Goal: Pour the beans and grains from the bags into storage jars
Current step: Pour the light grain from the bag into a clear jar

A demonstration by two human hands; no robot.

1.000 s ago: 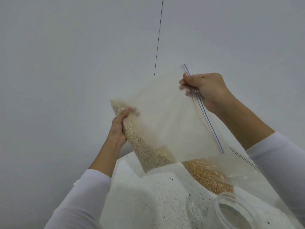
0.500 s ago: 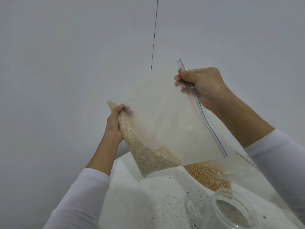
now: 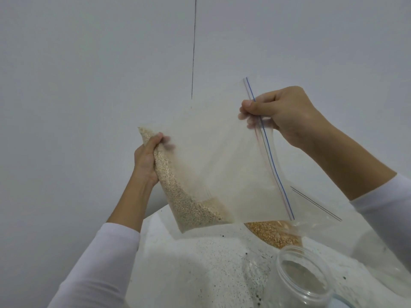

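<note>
1. Compared with half a second back, you hold the bag in much the same raised pose, above the table, with the zip edge tipped a little more upright.
2. Your left hand has shifted its grip: the fingers now curl round the grain-filled bottom edge, thumb on the near face.
3. Your right hand is where it was, pinching the zip strip near its top, thumb in front and fingers showing faintly through the plastic behind.
4. The bag is clear and mostly slack; pale grain is heaped along its left edge and into the lowest corner, which hangs just above the table.
5. The blue and red zip lines run down the right side; you can't tell from here whether the seal is parted.
6. A second bag with golden kernels lies on the table behind the raised one.
7. The jar stands open-mouthed at lower right, below the bag and apart from it.
</note>
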